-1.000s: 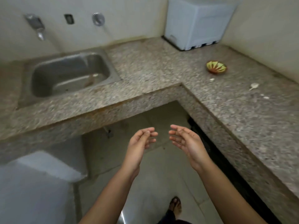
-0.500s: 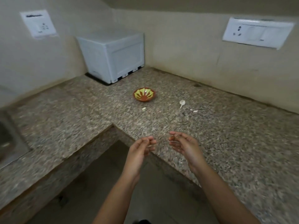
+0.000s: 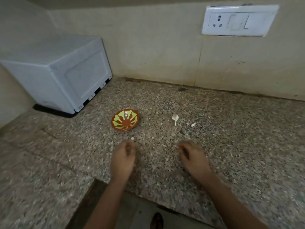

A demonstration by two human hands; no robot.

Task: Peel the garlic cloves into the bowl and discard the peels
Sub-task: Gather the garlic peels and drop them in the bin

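Note:
A small orange bowl (image 3: 125, 121) with a yellow-green pattern sits on the speckled granite counter (image 3: 231, 146). To its right lies a white garlic piece with a stalk (image 3: 175, 118), and small white peel scraps (image 3: 193, 124) lie beyond it. A tiny white bit (image 3: 132, 138) lies just below the bowl. My left hand (image 3: 123, 160) hovers over the counter below the bowl, fingers loosely curled, holding nothing I can see. My right hand (image 3: 193, 158) hovers to the right, below the garlic, fingers loosely bent and blurred.
A white box-shaped appliance (image 3: 66, 76) stands in the back left corner. A wall socket plate (image 3: 239, 19) is mounted above the counter. The counter's inner corner edge (image 3: 99, 180) runs below my wrists, with floor and a sandalled foot (image 3: 156, 220) beneath.
The view swung from the sink to the corner counter and came closer. Both hands moved forward over the counter and spread apart, turning palm-down.

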